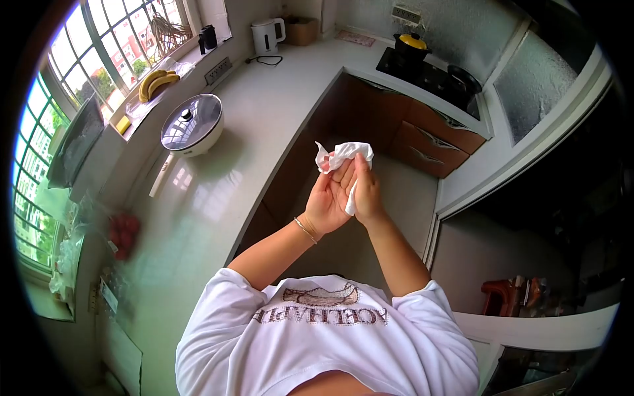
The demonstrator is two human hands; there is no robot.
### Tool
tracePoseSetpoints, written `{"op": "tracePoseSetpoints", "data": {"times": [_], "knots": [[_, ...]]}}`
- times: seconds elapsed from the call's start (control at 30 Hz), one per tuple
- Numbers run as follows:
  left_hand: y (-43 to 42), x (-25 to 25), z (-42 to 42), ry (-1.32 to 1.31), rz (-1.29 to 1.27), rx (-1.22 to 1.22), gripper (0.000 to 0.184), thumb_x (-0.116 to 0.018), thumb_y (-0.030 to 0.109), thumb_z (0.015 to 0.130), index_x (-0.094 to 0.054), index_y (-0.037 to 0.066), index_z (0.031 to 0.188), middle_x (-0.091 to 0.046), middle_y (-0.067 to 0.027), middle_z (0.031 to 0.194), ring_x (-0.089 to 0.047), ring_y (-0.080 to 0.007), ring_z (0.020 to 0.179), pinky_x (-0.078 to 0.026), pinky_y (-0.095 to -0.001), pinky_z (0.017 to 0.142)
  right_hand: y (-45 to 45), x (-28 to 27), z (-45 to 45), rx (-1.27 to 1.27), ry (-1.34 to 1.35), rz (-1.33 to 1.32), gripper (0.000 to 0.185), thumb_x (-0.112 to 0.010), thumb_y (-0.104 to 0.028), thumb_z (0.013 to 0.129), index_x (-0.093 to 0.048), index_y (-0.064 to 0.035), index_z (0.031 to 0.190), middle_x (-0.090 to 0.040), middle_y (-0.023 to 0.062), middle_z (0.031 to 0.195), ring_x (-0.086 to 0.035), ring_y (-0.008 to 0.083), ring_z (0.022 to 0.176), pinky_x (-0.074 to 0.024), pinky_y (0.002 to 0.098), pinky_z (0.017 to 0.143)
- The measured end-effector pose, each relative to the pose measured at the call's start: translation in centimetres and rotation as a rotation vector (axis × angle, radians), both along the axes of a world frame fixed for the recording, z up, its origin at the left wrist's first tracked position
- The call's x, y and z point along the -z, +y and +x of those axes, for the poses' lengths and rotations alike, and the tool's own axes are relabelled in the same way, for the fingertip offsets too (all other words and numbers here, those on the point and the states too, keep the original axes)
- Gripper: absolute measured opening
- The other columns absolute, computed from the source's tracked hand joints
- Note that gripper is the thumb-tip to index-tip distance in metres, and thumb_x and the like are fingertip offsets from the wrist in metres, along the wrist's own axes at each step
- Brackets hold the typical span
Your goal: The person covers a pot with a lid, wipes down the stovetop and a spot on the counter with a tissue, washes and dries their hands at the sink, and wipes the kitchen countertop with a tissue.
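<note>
A crumpled white tissue (354,151) drapes over the fingertips of both hands, held up in front of my body above the floor. My left hand (328,203) is turned palm up with its fingers stretched out, and the tissue partly covers their tips. Beside it, my right hand (367,191) has the tissue between its fingers and presses it against the left hand. A white end of the tissue hangs down between the two palms. My right fingers are partly hidden behind the tissue. A thin bracelet circles my left wrist.
On the counter (218,218) at left sits a lidded electric pan (191,124) with a white handle. Bananas (157,83) lie on the windowsill. A white kettle (267,35) stands at the back. A yellow-lidded pot (413,46) and a black pan (463,80) are on the stove.
</note>
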State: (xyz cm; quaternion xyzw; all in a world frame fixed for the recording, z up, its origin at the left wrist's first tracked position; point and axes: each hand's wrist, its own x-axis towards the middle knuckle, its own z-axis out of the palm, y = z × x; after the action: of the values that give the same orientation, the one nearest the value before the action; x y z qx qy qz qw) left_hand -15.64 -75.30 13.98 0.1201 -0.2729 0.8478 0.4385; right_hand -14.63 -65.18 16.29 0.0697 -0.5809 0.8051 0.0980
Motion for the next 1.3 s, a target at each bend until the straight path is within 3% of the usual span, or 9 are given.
{"op": "tracePoseSetpoints", "data": {"times": [0.1, 0.23, 0.33, 0.47, 0.67, 0.77, 0.8, 1.13, 1.3], "knots": [[-2.0, -1.1, -0.7, 0.560, -0.442, -0.255, 0.062, -0.029, 0.054, 0.094, -0.035, 0.013, 0.140, -0.036, -0.0142, 0.142, -0.032, -0.0273, 0.133, -0.024, -0.0406, 0.110, 1.0, -4.6, 1.5, 0.045, 0.138, -0.223, 0.053, -0.023, -0.038, 0.098, -0.044, 0.0015, 0.127, -0.052, 0.0131, 0.124, -0.046, 0.0226, 0.118, -0.0321, 0.0353, 0.101], [-2.1, 0.3, -0.8, 0.175, -0.350, -0.101, 0.069, -0.026, 0.061, 0.091, -0.020, 0.018, 0.145, -0.022, -0.0075, 0.150, -0.024, -0.0259, 0.137, -0.024, -0.0467, 0.109, 0.7, -2.2, 0.9, -0.069, 0.289, 1.069, 0.064, -0.029, -0.057, 0.091, -0.034, -0.0138, 0.139, -0.028, 0.0180, 0.144, -0.024, 0.0316, 0.135, -0.0103, 0.0500, 0.110], [-1.5, 4.4, -1.4, 1.282, -1.430, -1.136, 0.064, -0.038, 0.047, 0.094, -0.016, 0.017, 0.146, -0.015, -0.0057, 0.151, -0.022, -0.0246, 0.137, -0.023, -0.0408, 0.111, -0.6, -0.6, 0.6, -0.107, 0.441, 1.525, 0.075, -0.031, -0.071, 0.083, -0.030, -0.0242, 0.142, -0.021, 0.0161, 0.148, -0.015, 0.0338, 0.138, 0.0012, 0.0589, 0.107], [-1.7, 2.0, -0.8, 0.720, -0.947, -0.787, 0.062, -0.040, 0.042, 0.095, -0.016, 0.015, 0.145, -0.017, -0.0072, 0.150, -0.022, -0.0234, 0.137, -0.025, -0.0398, 0.110, 0.4, -3.3, 0.6, -0.105, 0.562, 1.430, 0.077, -0.035, -0.072, 0.080, -0.033, -0.0244, 0.141, -0.022, 0.0144, 0.149, -0.012, 0.0380, 0.138, 0.0054, 0.0598, 0.107], [0.7, 1.0, 2.2, 1.033, -1.130, -0.795, 0.036, -0.053, 0.023, 0.092, -0.046, 0.010, 0.125, -0.048, -0.0066, 0.124, -0.047, -0.0195, 0.114, -0.042, -0.0345, 0.096, -2.6, -9.5, -0.9, -0.765, 0.102, -0.857, 0.052, -0.037, -0.050, 0.093, -0.050, -0.0122, 0.127, -0.057, 0.0132, 0.120, -0.048, 0.0289, 0.117, -0.0342, 0.0418, 0.102], [2.7, 2.9, 4.7, 1.518, -1.216, -1.376, 0.029, -0.050, 0.023, 0.094, -0.049, 0.010, 0.120, -0.055, -0.0079, 0.115, -0.055, -0.0208, 0.103, -0.044, -0.0382, 0.092, -3.8, -7.8, -3.2, -0.759, -0.027, -1.110, 0.044, -0.041, -0.042, 0.093, -0.056, -0.0109, 0.120, -0.063, 0.0100, 0.105, -0.055, 0.0262, 0.103, -0.0401, 0.0377, 0.094], [2.6, 1.4, 5.0, 0.990, -0.905, -0.745, 0.029, -0.052, 0.022, 0.093, -0.049, 0.009, 0.119, -0.056, -0.0079, 0.113, -0.055, -0.0204, 0.102, -0.044, -0.0371, 0.092, -3.9, -7.0, -3.6, -0.764, -0.033, -1.113, 0.044, -0.041, -0.042, 0.093, -0.056, -0.0109, 0.120, -0.063, 0.0100, 0.105, -0.055, 0.0262, 0.103, -0.0401, 0.0377, 0.094], [0.5, -4.4, 3.8, 0.066, -0.599, -0.380, 0.035, -0.040, 0.032, 0.096, -0.048, 0.007, 0.118, -0.056, -0.0077, 0.111, -0.057, -0.0210, 0.101, -0.049, -0.0370, 0.086, -4.2, -6.5, -2.4, 0.564, 0.853, 1.099, 0.013, -0.063, -0.008, 0.077, -0.060, -0.0045, 0.088, -0.063, 0.0089, 0.073, -0.060, 0.0218, 0.064, -0.0482, 0.0313, 0.061], [-1.0, -6.1, 3.3, 0.270, -0.778, -0.651, 0.029, -0.044, 0.032, 0.095, -0.052, 0.013, 0.115, -0.055, -0.0039, 0.114, -0.055, -0.0171, 0.101, -0.049, -0.0342, 0.081, -4.5, -7.7, -0.6, 0.496, 1.010, 1.149, 0.032, -0.061, -0.002, 0.074, -0.061, -0.0080, 0.105, -0.062, 0.0072, 0.103, -0.060, 0.0246, 0.097, -0.0489, 0.0370, 0.081]]}}
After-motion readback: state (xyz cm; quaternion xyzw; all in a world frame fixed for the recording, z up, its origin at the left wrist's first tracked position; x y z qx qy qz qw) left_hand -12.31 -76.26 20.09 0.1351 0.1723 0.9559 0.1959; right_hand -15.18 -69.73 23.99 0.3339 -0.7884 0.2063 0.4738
